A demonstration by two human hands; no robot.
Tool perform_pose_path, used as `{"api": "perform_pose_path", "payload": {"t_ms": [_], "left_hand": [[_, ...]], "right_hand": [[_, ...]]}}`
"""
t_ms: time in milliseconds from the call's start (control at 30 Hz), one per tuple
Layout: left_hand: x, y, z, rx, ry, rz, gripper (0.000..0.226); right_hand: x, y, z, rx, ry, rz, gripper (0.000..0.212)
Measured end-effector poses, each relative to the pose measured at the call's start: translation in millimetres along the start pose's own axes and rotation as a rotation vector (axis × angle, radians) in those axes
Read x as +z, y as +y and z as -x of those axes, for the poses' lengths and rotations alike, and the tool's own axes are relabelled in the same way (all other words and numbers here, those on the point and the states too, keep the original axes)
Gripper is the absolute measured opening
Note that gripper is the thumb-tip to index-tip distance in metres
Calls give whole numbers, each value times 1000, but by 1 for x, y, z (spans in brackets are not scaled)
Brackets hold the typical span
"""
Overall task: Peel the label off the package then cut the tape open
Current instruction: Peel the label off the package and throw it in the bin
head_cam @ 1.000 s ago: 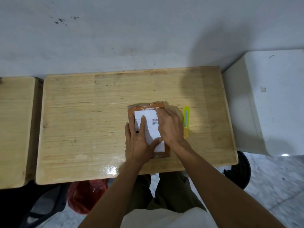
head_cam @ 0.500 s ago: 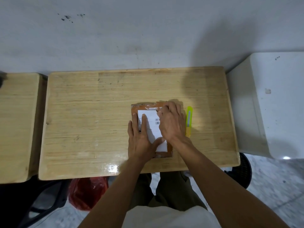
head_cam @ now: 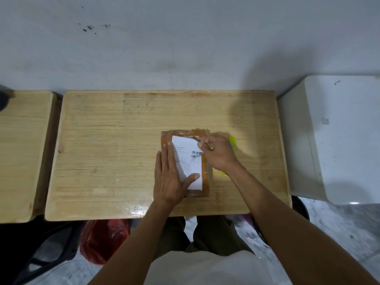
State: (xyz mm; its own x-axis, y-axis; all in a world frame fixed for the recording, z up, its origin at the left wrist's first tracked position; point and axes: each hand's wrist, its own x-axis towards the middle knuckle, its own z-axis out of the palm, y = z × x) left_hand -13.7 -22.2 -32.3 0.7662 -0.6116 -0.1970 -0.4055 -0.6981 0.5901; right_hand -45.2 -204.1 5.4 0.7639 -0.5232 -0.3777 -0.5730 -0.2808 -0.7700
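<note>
Left hand: fingers spread flat, pressing the package's left side and label.
Right hand: fingertips pinched on the label at its far right corner.
Package: brown, taped, lying on the counter.
Yellow cutter: just right of the package, mostly hidden.

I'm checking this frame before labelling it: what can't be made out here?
- Yellow cutter: mostly hidden behind the right hand, head view.
- Label text: too small to read.
- Whether the label's far corner has lifted: covered by the right fingers.
- Package left side: under the left hand.
</note>
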Motion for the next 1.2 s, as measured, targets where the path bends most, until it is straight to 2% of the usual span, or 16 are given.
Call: {"api": "perform_pose_path", "payload": {"t_ms": [167, 233, 400, 700, 967, 1067, 1200], "left_hand": [[2, -5, 12, -98, -85, -51, 136], [3, -5, 16, -121, -111, -42, 137], [9, -11, 21, -108, -105, 3, 139], [10, -10, 21, -119, -99, -27, 138], [4, -5, 26, -137, -117, -13, 139], [1, -3, 27, -161, -147, 3, 141], [-1, -1, 26, -160, -150, 1, 139]], "right_hand": [[2, 10, -5, -209, -47, 225, 11], [-2, 11, -8, -258, -68, 304, 14], [-9, 8, -24, -266, -227, 390, 21], [-30, -16, -18, -218, -468, 396, 40], [-17, -6, -2, -28, -635, 84, 31], [-15, -2, 0, 27, -571, -77, 19], [-16, 4, 4, 105, -479, -269, 19]]}}
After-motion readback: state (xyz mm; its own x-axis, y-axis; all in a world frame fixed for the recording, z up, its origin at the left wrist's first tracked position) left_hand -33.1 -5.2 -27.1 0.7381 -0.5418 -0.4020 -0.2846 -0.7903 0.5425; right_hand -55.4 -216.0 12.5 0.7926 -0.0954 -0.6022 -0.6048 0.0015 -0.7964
